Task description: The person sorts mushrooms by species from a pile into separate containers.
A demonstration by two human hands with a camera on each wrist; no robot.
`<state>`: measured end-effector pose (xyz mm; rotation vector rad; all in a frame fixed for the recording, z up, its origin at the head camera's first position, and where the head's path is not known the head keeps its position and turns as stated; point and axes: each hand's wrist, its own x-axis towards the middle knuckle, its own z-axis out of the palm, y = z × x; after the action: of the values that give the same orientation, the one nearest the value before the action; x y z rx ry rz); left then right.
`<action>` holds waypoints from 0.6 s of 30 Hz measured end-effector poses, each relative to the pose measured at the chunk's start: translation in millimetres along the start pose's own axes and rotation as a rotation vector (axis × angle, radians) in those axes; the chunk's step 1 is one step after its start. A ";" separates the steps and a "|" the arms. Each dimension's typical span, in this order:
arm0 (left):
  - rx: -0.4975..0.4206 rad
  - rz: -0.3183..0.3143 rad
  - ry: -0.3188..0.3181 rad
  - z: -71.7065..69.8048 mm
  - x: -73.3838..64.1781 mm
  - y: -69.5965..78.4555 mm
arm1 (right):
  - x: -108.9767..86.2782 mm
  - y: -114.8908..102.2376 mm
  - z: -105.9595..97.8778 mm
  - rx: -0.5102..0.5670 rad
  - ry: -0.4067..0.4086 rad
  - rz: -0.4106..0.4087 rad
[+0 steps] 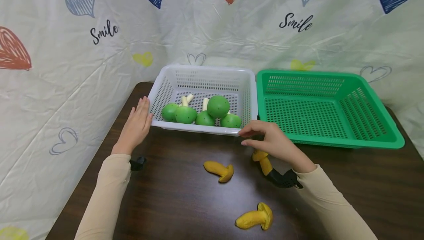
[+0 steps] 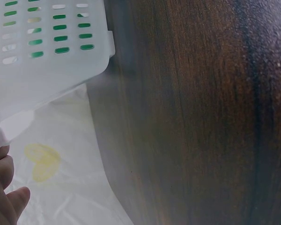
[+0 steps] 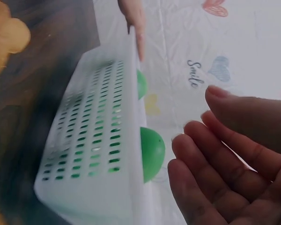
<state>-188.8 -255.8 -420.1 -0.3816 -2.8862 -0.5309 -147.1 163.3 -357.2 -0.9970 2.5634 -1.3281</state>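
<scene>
A white plastic basket holds several toy mushrooms with green caps and pale stems. My left hand rests along the basket's left rim with its fingers straight. In the left wrist view, its fingertips show just below the basket wall. By the front right corner is my right hand, fingers loosely bent and thumb apart. From the right wrist, this palm faces the basket and holds nothing. One yellow mushroom lies partly hidden below the right hand.
A green plastic basket stands right beside the white one, with nothing in it. Two more yellow mushrooms, one mid-table and one nearer, lie on the dark wooden table. A heart-printed sheet hangs behind and at the left.
</scene>
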 end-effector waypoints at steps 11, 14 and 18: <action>-0.011 0.013 0.007 1.2 2.0 -0.6 | -63.5 16.2 -1.2 -0.104 0.029 -0.094; -0.014 0.014 0.007 1.9 2.1 -1.0 | -78.7 21.6 5.2 -0.077 0.071 -0.095; -0.012 0.014 0.011 1.2 0.8 -1.7 | -96.2 26.4 16.1 -0.033 0.085 -0.092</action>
<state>-190.2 -256.7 -421.6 -0.3994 -2.8690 -0.5470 -79.5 219.1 -407.4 -1.0996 2.6393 -1.3829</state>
